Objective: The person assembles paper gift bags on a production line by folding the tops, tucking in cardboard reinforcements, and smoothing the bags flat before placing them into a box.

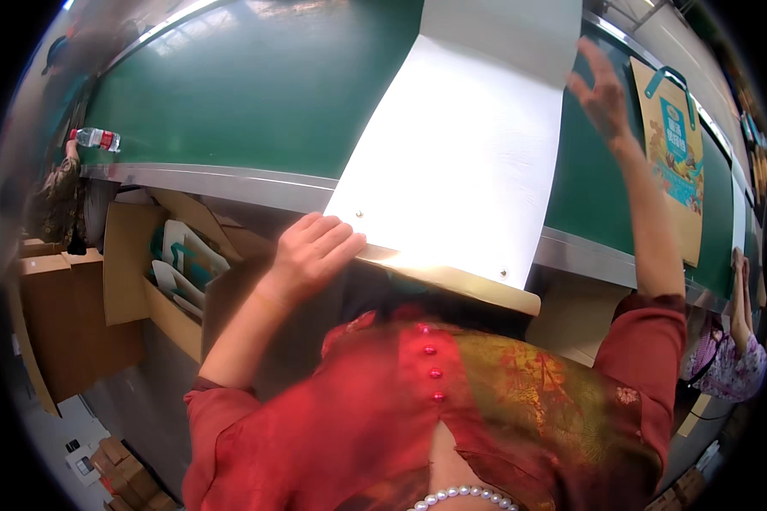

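A long white paperboard panel (464, 162) lies across the green conveyor belt, its near end sticking out over the metal rail toward my body. Two small metal studs show near that end, and the near edge is tan-gold. Farther up, a crease crosses it and the far section looks greyer. My left hand (317, 255) has its fingers curled over the panel's near left corner. By the far right edge, my right hand (603, 95) is raised with fingers apart; whether a fingertip touches the panel I cannot tell.
A tan printed paper bag (673, 162) with green handles lies on the belt (256, 94) at right. Below the rail (222, 180), an open carton (128, 264) holds pale folded pieces with green handles. Co-workers' arms and a water bottle (98, 139) appear at the sides.
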The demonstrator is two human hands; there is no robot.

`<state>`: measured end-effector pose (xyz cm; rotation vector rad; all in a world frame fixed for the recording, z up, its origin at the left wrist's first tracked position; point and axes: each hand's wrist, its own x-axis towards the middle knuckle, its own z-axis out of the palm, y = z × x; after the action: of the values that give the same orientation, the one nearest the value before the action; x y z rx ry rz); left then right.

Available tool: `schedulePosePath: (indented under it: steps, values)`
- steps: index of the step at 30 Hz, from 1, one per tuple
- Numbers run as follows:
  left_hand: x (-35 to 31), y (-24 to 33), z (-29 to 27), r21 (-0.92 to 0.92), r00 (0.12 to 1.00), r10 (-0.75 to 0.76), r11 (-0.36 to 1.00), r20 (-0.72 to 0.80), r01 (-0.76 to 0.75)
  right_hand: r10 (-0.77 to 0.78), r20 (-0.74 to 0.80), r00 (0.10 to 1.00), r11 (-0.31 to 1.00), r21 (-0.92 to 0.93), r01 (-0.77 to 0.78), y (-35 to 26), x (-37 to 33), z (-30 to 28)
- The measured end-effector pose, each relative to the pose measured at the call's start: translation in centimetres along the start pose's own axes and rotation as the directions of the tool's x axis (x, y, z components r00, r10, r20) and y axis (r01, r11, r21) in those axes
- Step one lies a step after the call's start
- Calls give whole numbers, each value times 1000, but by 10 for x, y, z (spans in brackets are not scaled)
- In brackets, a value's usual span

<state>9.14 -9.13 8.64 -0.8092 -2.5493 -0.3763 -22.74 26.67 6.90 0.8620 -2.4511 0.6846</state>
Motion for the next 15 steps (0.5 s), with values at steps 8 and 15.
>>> schedulePosePath:
  steps: [8,15]
  values:
    - [6,9,-5,-102,999,-29,994,32,32,-214,385,898,976,111,186,-82,-166,-54]
    - [26,37,-57,-178,960,-68,977,272,120,-332,238,913,943,78,323,-69,-152,-30]
